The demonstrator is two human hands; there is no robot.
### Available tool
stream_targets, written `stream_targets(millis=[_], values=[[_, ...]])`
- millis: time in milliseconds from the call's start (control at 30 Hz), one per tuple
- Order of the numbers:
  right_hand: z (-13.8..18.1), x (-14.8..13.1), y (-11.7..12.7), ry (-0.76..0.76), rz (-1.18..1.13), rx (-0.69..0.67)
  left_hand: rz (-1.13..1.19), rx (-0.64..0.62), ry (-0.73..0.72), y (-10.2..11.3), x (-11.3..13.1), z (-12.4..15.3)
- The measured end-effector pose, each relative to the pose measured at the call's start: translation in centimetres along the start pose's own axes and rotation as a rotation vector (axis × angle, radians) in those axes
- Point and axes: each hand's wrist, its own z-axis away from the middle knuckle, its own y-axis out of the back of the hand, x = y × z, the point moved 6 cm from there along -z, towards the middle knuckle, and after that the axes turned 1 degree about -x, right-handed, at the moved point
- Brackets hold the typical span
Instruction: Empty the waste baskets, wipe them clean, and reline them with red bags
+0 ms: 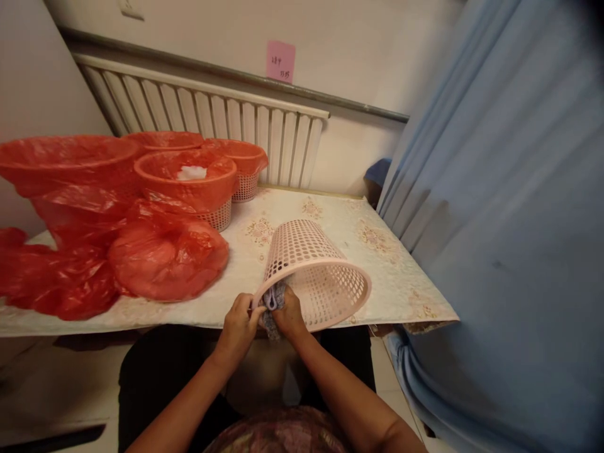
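One bare pink perforated basket [314, 270], lying on its side, touching both hands. One grey cloth [274, 308], between the hands. Four baskets lined with red bags [186, 179], well beyond the left hand [238, 327]. One pink note [280, 61], far above.

The perforated basket [315, 272] was pale pink. The cloth [274, 301] at its rim was grey-blue. The bin liners [155, 251] were translucent red. The table cover [377, 251] was cream with floral motifs. The curtain [509, 220] was light blue. The wall note [280, 61] was pink.
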Motion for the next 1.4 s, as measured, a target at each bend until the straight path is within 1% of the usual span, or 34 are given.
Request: stream_targets(millis=[33, 100, 167, 200, 233, 300, 333, 400, 500, 533, 567, 600, 667, 733, 767, 800, 833, 867, 900, 933, 967, 1000, 1067, 1133, 1167, 1233, 1267, 1300, 1333, 1367, 1400], values=[[0.3, -0.4, -0.1, 0.052, 0.059, -0.046, -0.039, 0.012, -0.044, 0.7, 0.4, -0.4], [1.1, -0.6, -0.4, 0.153, 0.249, -0.184, -0.132, 0.045, -0.124, 2.1, 0.9, -1.2], [2.1, 0.4, -0.1, 0.182, 0.467, -0.312, -0.219, 0.067, -0.197, 3.3, 1.2, -2.0], [2.4, 1.2, 0.4, 0.167, 0.555, -0.346, -0.253, 0.064, -0.228, 3.7, 1.3, -2.3], [2.7, 1.8, 1.3, 0.143, 0.622, -0.360, -0.277, 0.053, -0.250, 3.9, 1.4, -2.5], [2.9, 2.8, 3.6, 0.079, 0.679, -0.334, -0.307, 0.025, -0.275, 4.1, 1.4, -3.0], [3.0, 2.8, 5.0, 0.054, 0.663, -0.305, -0.318, 0.017, -0.277, 4.1, 1.3, -3.3], [3.1, 2.2, 8.3, 0.030, 0.522, -0.231, -0.332, 0.019, -0.269, 4.2, 1.0, -3.8], [4.1, 0.3, 14.1, 0.009, 0.097, -0.101, -0.329, 0.016, -0.252, 4.1, 0.4, -4.9], [4.6, -0.1, 16.1, -0.026, -0.025, -0.037, -0.323, 0.008, -0.249, 4.1, 0.1, -5.3], [5.2, -0.4, 18.3, -0.061, -0.144, 0.060, -0.317, -0.002, -0.247, 4.0, -0.2, -5.8], [5.9, -0.5, 20.5, -0.112, -0.275, 0.204, -0.310, -0.012, -0.246, 3.9, -0.4, -6.4], [7.2, -0.1, 24.4, -0.195, -0.510, 0.550, -0.295, -0.024, -0.249, 3.7, -0.8, -7.5], [7.5, 0.4, 26.8, -0.194, -0.617, 0.824, -0.277, -0.026, -0.259, 3.4, -0.9, -8.7], [7.1, 0.7, 27.5, -0.176, -0.611, 0.914, -0.271, -0.031, -0.265, 3.3, -0.7, -9.3], [6.4, 1.1, 27.8, -0.168, -0.573, 0.976, -0.275, -0.036, -0.268, 3.1, -0.4, -9.9], [5.5, 1.7, 27.7, -0.184, -0.516, 1.009, -0.296, -0.045, -0.260, 2.9, -0.1, -10.5], [4.5, 2.4, 27.2, -0.223, -0.452, 1.000, -0.340, -0.053, -0.235, 2.8, 0.2, -11.1], [3.4, 3.1, 26.3, -0.280, -0.392, 0.949, -0.406, -0.062, -0.198, 2.6, 0.6, -11.8], [2.4, 3.7, 25.1, -0.339, -0.341, 0.863, -0.484, -0.069, -0.153, 2.5, 0.9, -12.4], [1.5, 4.0, 23.6, -0.369, -0.292, 0.738, -0.558, -0.070, -0.105, 2.3, 1.2, -13.1], [1.0, 4.0, 22.1, -0.370, -0.253, 0.640, -0.611, -0.068, -0.059, 2.2, 1.4, -13.6], [0.9, 3.0, 19.4, -0.339, -0.203, 0.525, -0.598, -0.057, 0.006, 1.9, 1.9, -14.6], [1.6, 1.2, 17.7, -0.292, -0.176, 0.492, -0.423, -0.038, 0.037, 1.5, 2.5, -15.1], [2.0, 0.1, 17.0, -0.266, -0.167, 0.474, -0.290, -0.038, 0.044, 1.1, 3.0, -15.1], [2.5, -2.1, 16.1, -0.196, -0.157, 0.419, 0.049, -0.073, 0.064, 0.1, 4.3, -14.2], [2.5, -3.1, 15.8, -0.155, -0.154, 0.386, 0.241, -0.120, 0.079, -0.7, 5.2, -13.3], [2.5, -4.1, 15.5, -0.114, -0.149, 0.357, 0.454, -0.189, 0.110, -1.6, 6.2, -12.2], [2.5, -4.9, 15.2, -0.076, -0.145, 0.335, 0.618, -0.269, 0.120, -2.4, 7.4, -11.0], [2.4, -5.7, 15.1, -0.043, -0.140, 0.321, 0.708, -0.365, 0.093, -3.3, 8.8, -9.8], [2.3, -6.3, 14.9, -0.017, -0.139, 0.313, 0.737, -0.406, 0.074, -3.7, 10.0, -8.7]])
